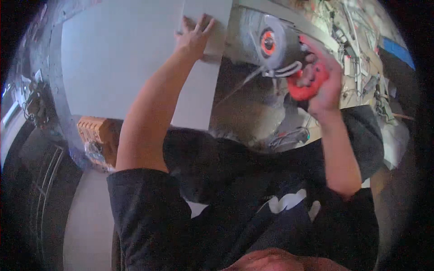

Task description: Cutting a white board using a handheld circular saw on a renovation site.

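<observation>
White board (pixel 120 58) spreads wide in front of the person, with a paler strip along its right side; whether that strip is a separate piece cannot be told. On the far end of the board's right side lies the left hand (pixel 194 41), palm down, fingers fanned apart, holding nothing. Just right of the board, the right hand (pixel 329 86) is wrapped around the red handle (pixel 308 86) of a power saw (pixel 282 47), its fingers curled through the grip. The saw has a rounded grey guard and an orange ring at its centre; it is tilted, and whether it touches anything beneath is unclear. Beside the board's near left corner sits an orange block-shaped thing (pixel 97 140), its details blurred. Well right of the board are loose clutter and a blue strip (pixel 398 52); nearer the person on that same side lies a tangle of cables (pixel 291 137). Dark trousers (pixel 203 158) cross close to the board's near edge.
</observation>
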